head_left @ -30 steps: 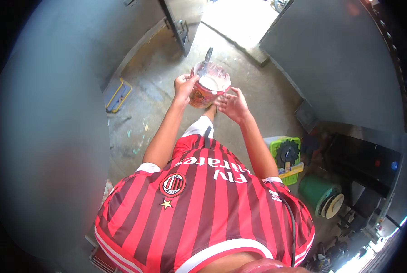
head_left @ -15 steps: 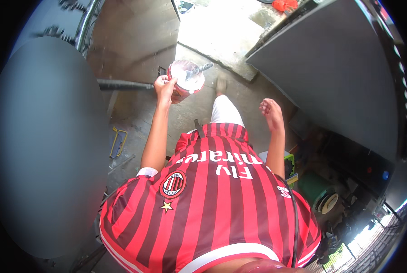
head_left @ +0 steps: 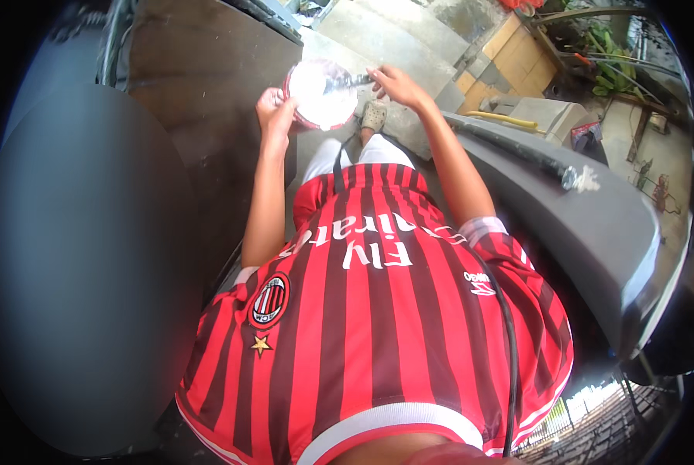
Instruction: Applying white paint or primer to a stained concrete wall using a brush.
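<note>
1. Left hand (head_left: 275, 114) clamps the round red bucket (head_left: 313, 124) by its rim; white paste (head_left: 308, 87) fills it, just rightward.
2. Long dark-handled tool (head_left: 351, 80) lies crosswise, handle toward the nearer right hand (head_left: 396, 84): fingers there, closure unclear!

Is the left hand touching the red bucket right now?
Touching. The head view shows the left hand gripping the left side of the red bucket, its thumb at the rim.
</note>
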The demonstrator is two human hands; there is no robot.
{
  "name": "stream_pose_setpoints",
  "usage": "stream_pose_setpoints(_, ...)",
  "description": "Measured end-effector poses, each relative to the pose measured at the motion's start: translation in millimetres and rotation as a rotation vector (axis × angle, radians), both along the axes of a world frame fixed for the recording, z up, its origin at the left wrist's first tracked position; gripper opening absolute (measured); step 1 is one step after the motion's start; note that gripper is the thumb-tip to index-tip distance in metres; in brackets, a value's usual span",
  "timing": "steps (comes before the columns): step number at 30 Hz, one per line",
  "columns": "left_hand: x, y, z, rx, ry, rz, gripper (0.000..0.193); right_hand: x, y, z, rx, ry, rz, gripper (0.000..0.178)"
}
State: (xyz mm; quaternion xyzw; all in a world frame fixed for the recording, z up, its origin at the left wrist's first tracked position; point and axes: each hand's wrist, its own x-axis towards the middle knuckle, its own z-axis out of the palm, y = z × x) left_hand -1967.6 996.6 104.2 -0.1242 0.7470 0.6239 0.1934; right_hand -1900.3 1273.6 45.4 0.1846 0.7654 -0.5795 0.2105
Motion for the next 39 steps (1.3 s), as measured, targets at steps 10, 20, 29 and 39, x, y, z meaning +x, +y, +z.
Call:
stream_pose_setpoints(10,-172,95,8,-0.026,0.100,-0.118,0.017,-156,57,45,0.443,0.161,0.028,0.051)
stream_pose_setpoints(20,-294,141,-29,0.010,0.089,-0.255,0.026,-248,74,68,0.515,-0.044,-0.022,0.041)
stream_pose_setpoints(29,-416,227,-54,0.053,0.091,-0.312,0.023,-353,137,24,0.673,-0.024,0.006,0.040)
stream_pose_setpoints(39,-453,385,-137,0.030,0.127,-0.242,0.022,-392,294,-53,0.698,0.219,0.007,0.032)
